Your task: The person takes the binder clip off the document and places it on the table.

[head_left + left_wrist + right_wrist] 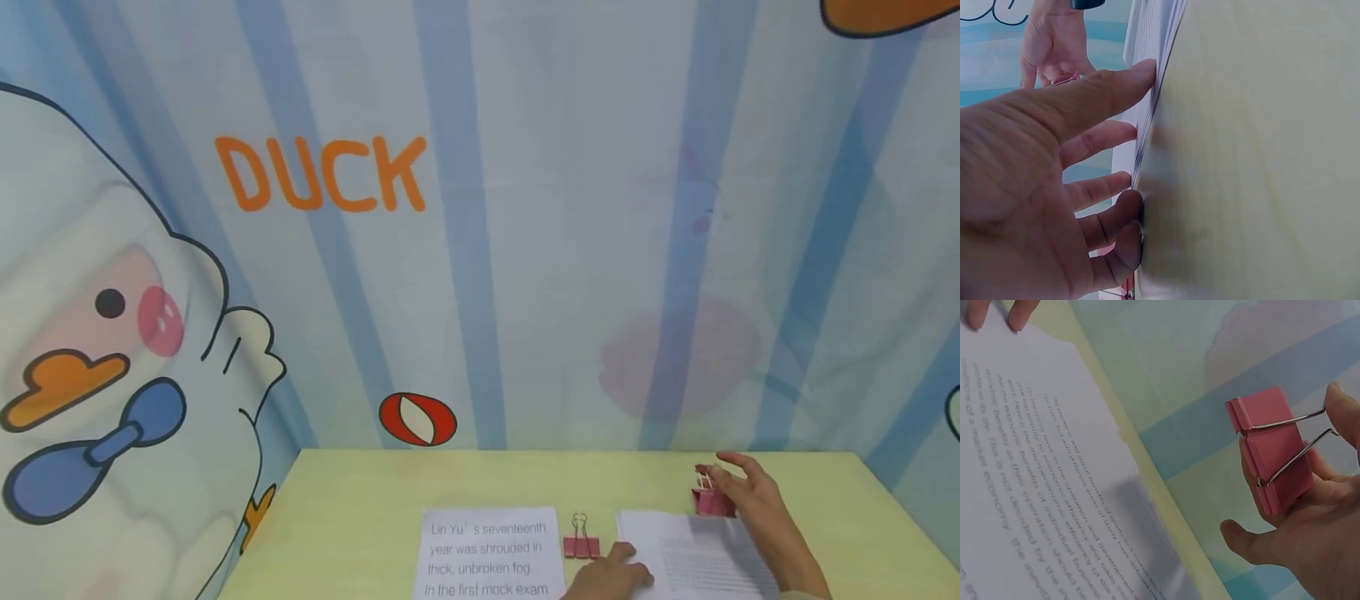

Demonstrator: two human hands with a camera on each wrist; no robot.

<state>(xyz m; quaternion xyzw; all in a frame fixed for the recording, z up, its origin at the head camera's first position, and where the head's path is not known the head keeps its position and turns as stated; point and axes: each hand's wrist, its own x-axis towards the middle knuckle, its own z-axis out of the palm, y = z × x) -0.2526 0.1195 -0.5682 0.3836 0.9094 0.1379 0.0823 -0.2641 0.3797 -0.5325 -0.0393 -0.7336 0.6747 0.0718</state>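
Note:
Above the far edge of a paper stack (697,557), my right hand (767,512) holds a pink binder clip (1277,447). Its two wire handles are flipped up, and in the right wrist view a finger lies by the tip of one handle. My left hand (611,577) rests at the stack's left side; in the left wrist view its spread fingers and thumb touch the paper edges (1159,94). Small print covers the top page. A second pink binder clip (581,547) stands on the table just left of the stack, handles upward.
Left of the second clip lies a white sheet (487,550) with large printed text. Everything lies on a pale yellow table (360,492). Behind its far edge hangs a blue-striped curtain (540,250) with duck pictures.

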